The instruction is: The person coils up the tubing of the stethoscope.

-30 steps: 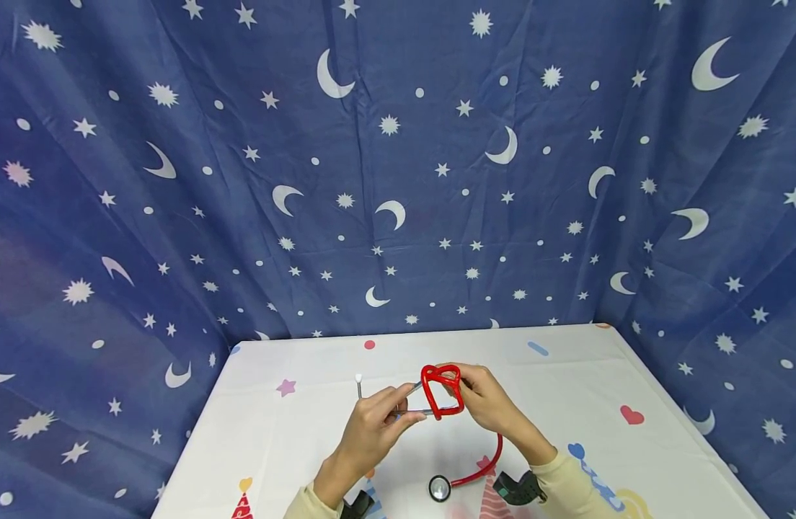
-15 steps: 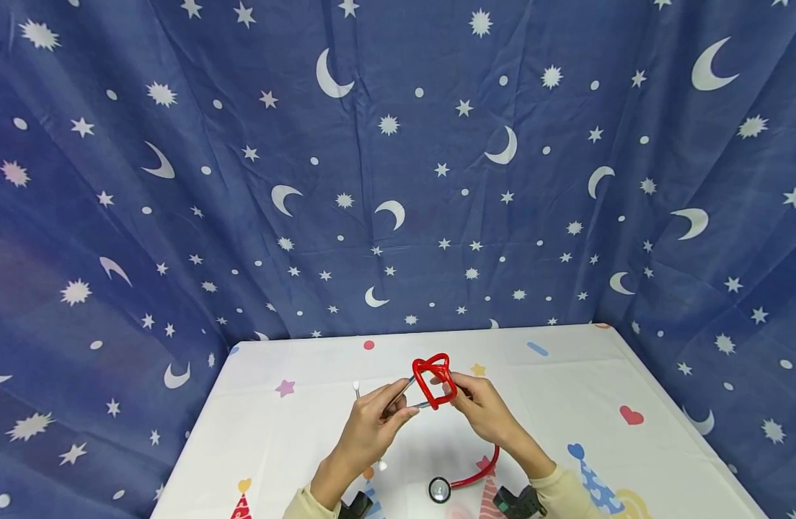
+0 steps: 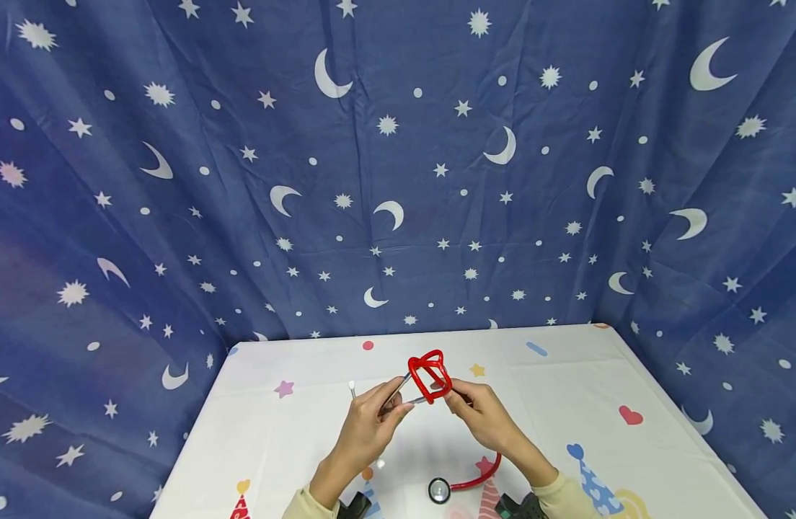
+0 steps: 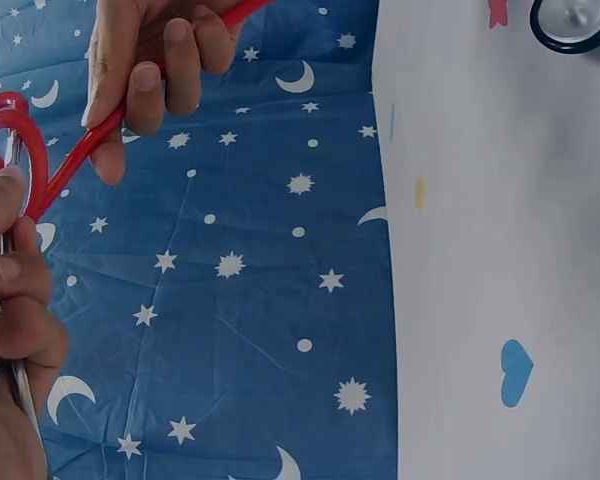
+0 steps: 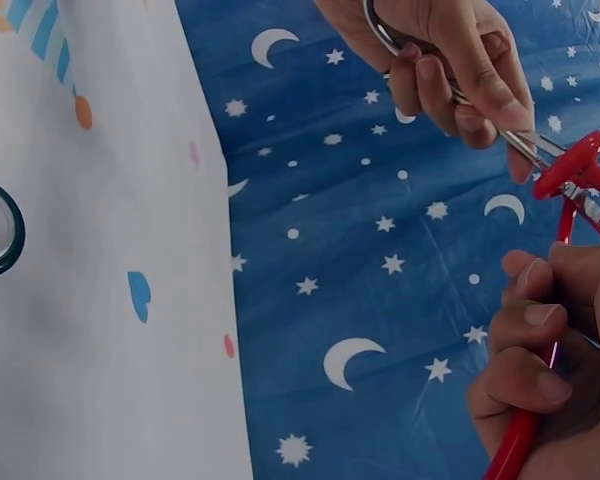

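A stethoscope with red tubing [image 3: 420,380] is held up above the table by both hands. The left hand [image 3: 364,427] grips its metal ear tubes [image 3: 398,387], whose pale ear tips [image 3: 352,386] stick out beside that hand. Past the left fingers, the red tubing is bent into crossing loops. The right hand [image 3: 485,413] holds the tubing at the right of the loops; in the right wrist view its fingers [image 5: 525,375] curl round the red tube [image 5: 515,445]. From there the tubing runs down to the round chest piece [image 3: 439,491], lying on the table.
A white tablecloth [image 3: 294,432] printed with party hats, hearts and stars covers the table. Behind it hangs a blue curtain [image 3: 437,209] with moons and stars. Dark wrist cameras [image 3: 355,506] sit on both wrists.
Both hands have shifted slightly left, the looped tubing moving up and left with them. The right fingers have moved from behind the loop to its lower right side. The chest piece stays in place.
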Demonstrator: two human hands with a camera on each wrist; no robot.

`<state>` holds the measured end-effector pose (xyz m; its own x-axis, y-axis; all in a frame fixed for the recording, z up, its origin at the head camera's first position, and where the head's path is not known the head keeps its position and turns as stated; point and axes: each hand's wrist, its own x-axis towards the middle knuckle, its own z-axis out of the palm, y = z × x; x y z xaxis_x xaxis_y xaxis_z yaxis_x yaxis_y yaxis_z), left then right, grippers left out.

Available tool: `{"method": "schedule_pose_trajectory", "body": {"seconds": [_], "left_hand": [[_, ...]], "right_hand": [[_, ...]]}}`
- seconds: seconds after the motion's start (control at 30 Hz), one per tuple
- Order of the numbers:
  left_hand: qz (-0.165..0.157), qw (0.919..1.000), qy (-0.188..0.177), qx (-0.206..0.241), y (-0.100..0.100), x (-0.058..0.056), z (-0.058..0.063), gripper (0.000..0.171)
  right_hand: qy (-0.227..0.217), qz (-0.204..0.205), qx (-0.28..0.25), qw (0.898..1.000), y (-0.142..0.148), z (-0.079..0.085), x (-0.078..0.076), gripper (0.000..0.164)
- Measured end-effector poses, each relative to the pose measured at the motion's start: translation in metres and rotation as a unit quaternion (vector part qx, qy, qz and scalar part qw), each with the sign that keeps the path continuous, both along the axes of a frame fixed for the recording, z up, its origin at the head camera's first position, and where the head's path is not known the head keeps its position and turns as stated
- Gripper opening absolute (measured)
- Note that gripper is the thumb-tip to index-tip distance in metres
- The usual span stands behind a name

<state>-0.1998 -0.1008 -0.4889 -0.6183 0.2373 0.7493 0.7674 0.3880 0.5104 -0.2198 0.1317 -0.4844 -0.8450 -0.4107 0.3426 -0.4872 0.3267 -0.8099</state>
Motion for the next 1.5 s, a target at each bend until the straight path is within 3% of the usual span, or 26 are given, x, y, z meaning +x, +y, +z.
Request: {"method": "schedule_pose_trajectory", "body": {"seconds": [0.27, 0.57, 0.7, 1.13, 1.37, 1.5], "left_hand": [[0.052, 0.9982, 0.017, 0.025, -0.006, -0.003, 0.001, 0.037], [0.098, 0.9936, 0.001, 0.056, -0.009, -0.006, 0.002, 0.037], [0.108, 0.9925, -0.003, 0.057, -0.010, -0.007, 0.002, 0.037], [0.139, 0.9900, 0.004, 0.024, -0.011, -0.013, -0.007, 0.038], [0.154, 0.9878, 0.020, 0.006, -0.012, -0.014, -0.007, 0.039], [0.175, 0.9841, 0.024, -0.014, -0.015, -0.014, -0.006, 0.039]], "right_hand": [[-0.017, -0.011, 0.020, 1.000, -0.001, 0.000, 0.005, 0.027], [-0.001, 0.000, 0.025, 1.000, -0.003, 0.000, 0.012, 0.022], [-0.014, -0.005, 0.036, 0.999, -0.005, 0.000, 0.015, 0.022], [0.024, 0.020, 0.052, 0.998, -0.009, 0.006, 0.028, 0.025], [0.004, 0.009, 0.072, 0.997, -0.010, 0.011, 0.033, 0.023], [0.016, 0.006, 0.066, 0.998, -0.007, 0.015, 0.036, 0.024]]}}
